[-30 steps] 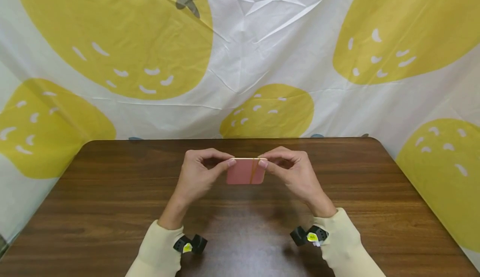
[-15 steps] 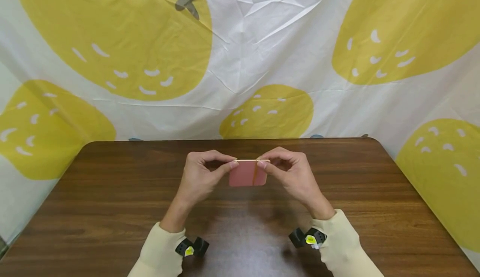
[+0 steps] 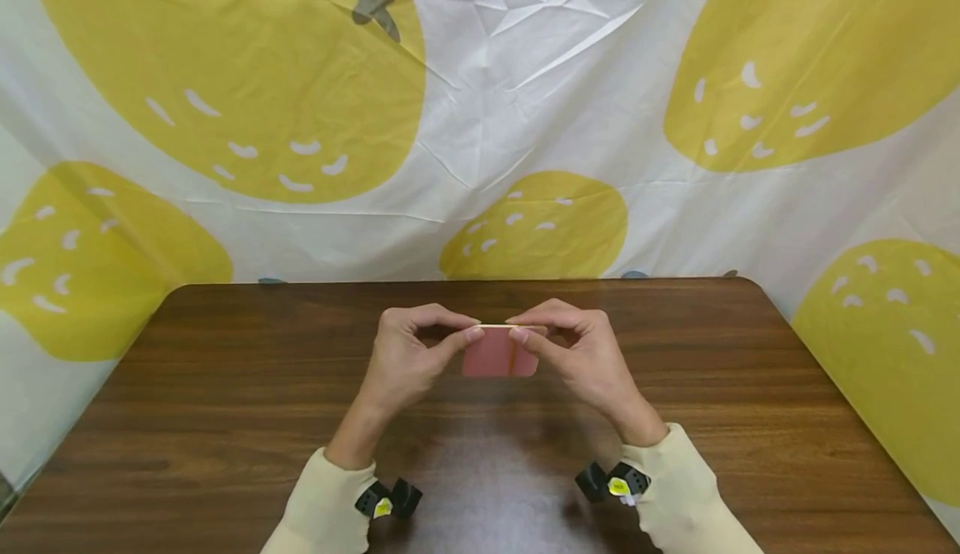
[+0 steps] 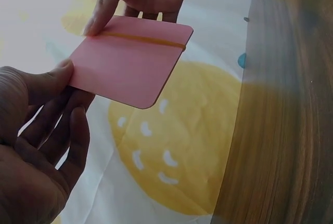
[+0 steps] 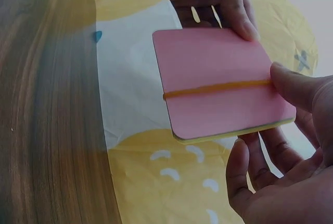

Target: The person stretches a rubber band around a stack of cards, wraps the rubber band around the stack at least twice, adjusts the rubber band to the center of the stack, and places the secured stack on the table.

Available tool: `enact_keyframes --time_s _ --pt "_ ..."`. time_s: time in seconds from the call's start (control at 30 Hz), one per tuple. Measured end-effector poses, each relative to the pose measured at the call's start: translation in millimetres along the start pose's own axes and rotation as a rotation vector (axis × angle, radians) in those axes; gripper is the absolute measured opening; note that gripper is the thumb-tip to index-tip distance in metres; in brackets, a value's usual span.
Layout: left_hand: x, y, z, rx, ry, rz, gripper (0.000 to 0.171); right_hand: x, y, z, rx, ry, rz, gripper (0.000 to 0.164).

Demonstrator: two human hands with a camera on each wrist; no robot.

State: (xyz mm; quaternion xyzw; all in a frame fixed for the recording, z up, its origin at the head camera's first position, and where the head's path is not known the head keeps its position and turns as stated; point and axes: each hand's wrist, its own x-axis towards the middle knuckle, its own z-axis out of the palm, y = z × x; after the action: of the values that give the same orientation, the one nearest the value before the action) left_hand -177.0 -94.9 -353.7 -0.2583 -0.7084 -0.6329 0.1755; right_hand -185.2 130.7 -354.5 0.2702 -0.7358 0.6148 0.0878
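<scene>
A small pink notebook (image 3: 489, 354) with rounded corners and an orange elastic band (image 5: 221, 88) is held up over the wooden table. My left hand (image 3: 411, 358) pinches its top edge near the left corner, thumb on the pink cover facing me. On the other side my right hand (image 3: 588, 358) pinches the same edge, its thumb lying at the band. In the right wrist view a pale yellow page edge (image 5: 237, 132) shows along one side. The notebook's far face is mostly hidden, with fingers of both hands behind it.
The brown wooden table (image 3: 247, 421) spreads beneath both hands. Behind it hangs a white cloth (image 3: 480, 121) printed with large yellow fruit shapes. Each sleeved wrist wears a small black camera, the left camera (image 3: 390, 500) and the right camera (image 3: 611, 481).
The notebook has shifted slightly right and lower in the head view. My right thumb now sits further left along its top edge, over the band. Both hands keep their pinch.
</scene>
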Motion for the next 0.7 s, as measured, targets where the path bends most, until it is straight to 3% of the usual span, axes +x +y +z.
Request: enact_keyframes --time_s 0.33,0.7 --pt "-0.6 0.3 0.4 0.011 0.018 -0.006 0.006 -0.2 -0.7 -4.1 -0.051 0.027 0.035 0.012" --pt "-0.8 0.9 1.4 0.026 0.015 0.019 0.005 -0.6 -0.4 -0.2 -0.025 0.008 0.011 0.01"
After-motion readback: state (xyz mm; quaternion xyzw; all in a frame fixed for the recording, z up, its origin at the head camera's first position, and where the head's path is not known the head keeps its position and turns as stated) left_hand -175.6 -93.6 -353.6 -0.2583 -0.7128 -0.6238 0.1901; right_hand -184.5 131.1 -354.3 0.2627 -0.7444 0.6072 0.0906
